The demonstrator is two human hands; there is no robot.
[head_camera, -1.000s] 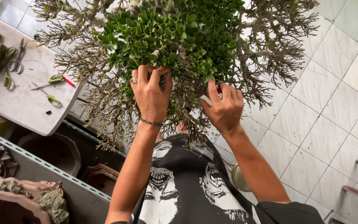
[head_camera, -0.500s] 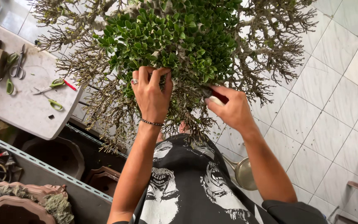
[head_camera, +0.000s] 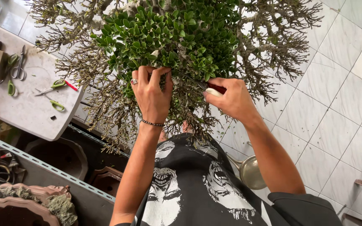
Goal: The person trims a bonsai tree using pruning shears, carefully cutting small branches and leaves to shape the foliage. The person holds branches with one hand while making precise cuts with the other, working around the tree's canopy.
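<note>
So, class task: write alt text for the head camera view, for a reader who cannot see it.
Seen from above, a person's left hand grips twigs of a leafy green bonsai tree while the right hand holds red-handled shears against its foliage. Scissors lie on a white table to the left.

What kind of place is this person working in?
Probably a bonsai workshop or home garden corner: a small tree with green leaves and bare twigs, green-handled scissors on a white table, and brown clay pots beside a pale tiled floor.

1 bonsai tree [head_camera: 177, 37], 2 hands, 3 green-handled scissors, 1 metal bowl [head_camera: 251, 171], 1 white table [head_camera: 26, 113]
</note>
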